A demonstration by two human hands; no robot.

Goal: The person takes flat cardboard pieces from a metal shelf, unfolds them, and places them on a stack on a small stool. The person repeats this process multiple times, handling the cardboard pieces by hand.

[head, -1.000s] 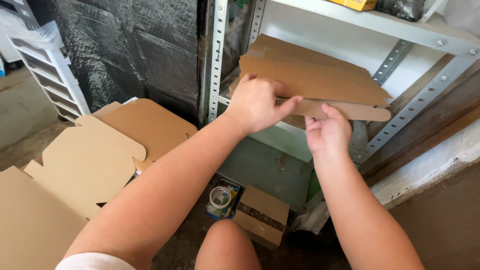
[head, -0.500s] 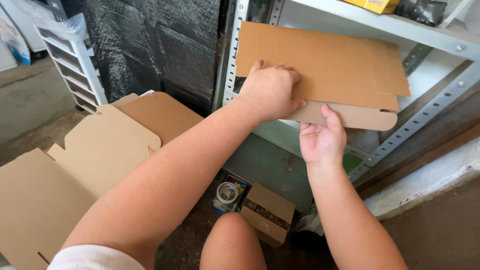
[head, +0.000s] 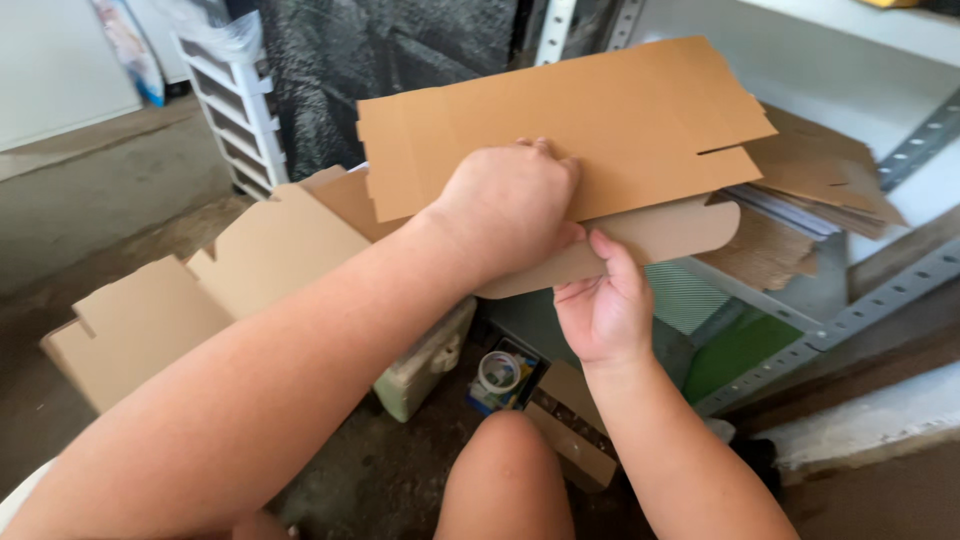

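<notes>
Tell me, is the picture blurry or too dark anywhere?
In the head view, the flat cardboard sheet and both hands, left hand and right hand, look sharp and evenly lit, with no glare; the floor under the tape roll sits in shadow; the white shelf at top right looks very bright.

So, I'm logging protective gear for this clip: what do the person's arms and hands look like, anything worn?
Both arms are bare to the top of view. The left hand and right hand carry no gloves, rings, watch or bands. Only a sliver of white cloth shows by the left upper arm.
</notes>
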